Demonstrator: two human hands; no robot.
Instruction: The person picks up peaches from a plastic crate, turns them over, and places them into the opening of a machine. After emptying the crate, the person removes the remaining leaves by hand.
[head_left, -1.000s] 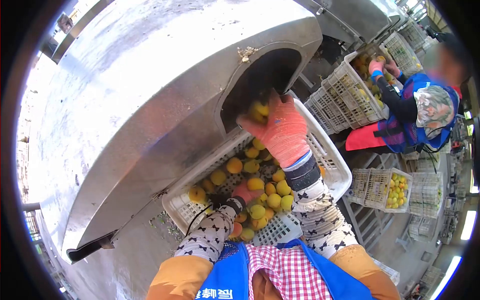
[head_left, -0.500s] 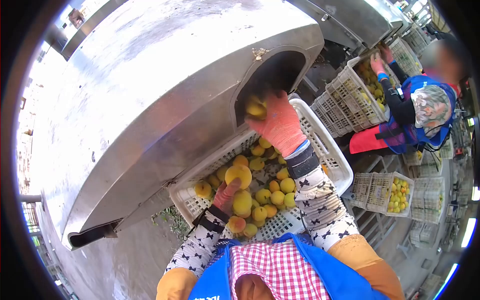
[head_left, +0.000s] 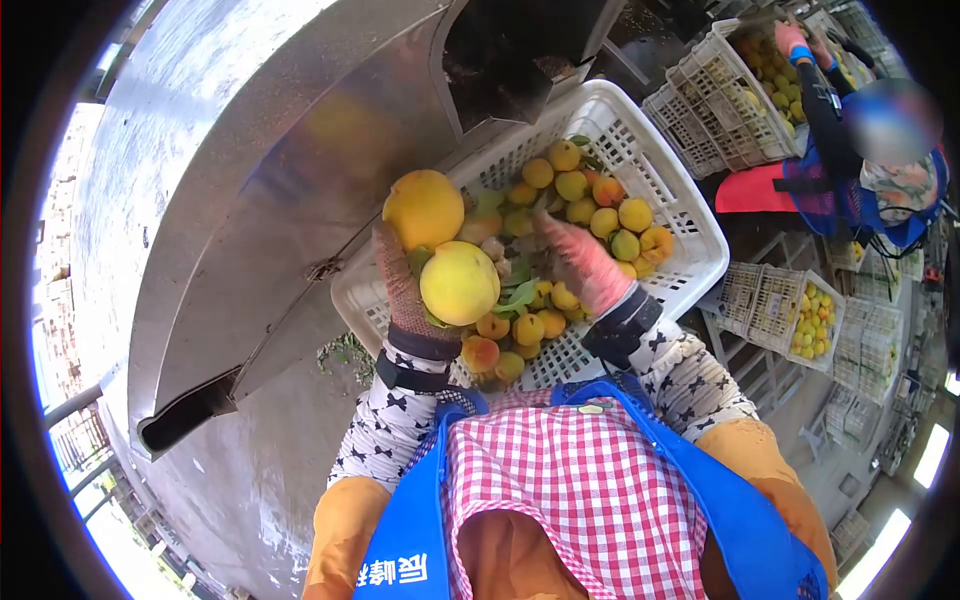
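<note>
Two large yellow peaches, one higher and one lower, sit in my left hand, lifted above the left part of a white plastic crate. A brown-pink glove covers that hand. My right hand, in a pink-orange glove, reaches over the middle of the crate with its fingers stretched out and somewhat blurred; no fruit shows in it. Smaller yellow and reddish peaches and green leaves lie in the crate around and below both hands.
A metal machine with a dark opening stands against the crate's far side. At right, a co-worker reaches into another peach-filled crate. More crates of fruit stand lower right. Leaves lie on the floor at left.
My right hand has come back from the machine's opening to the crate, and the peach it held is gone from it. My left hand has risen with two peaches. The view has shifted.
</note>
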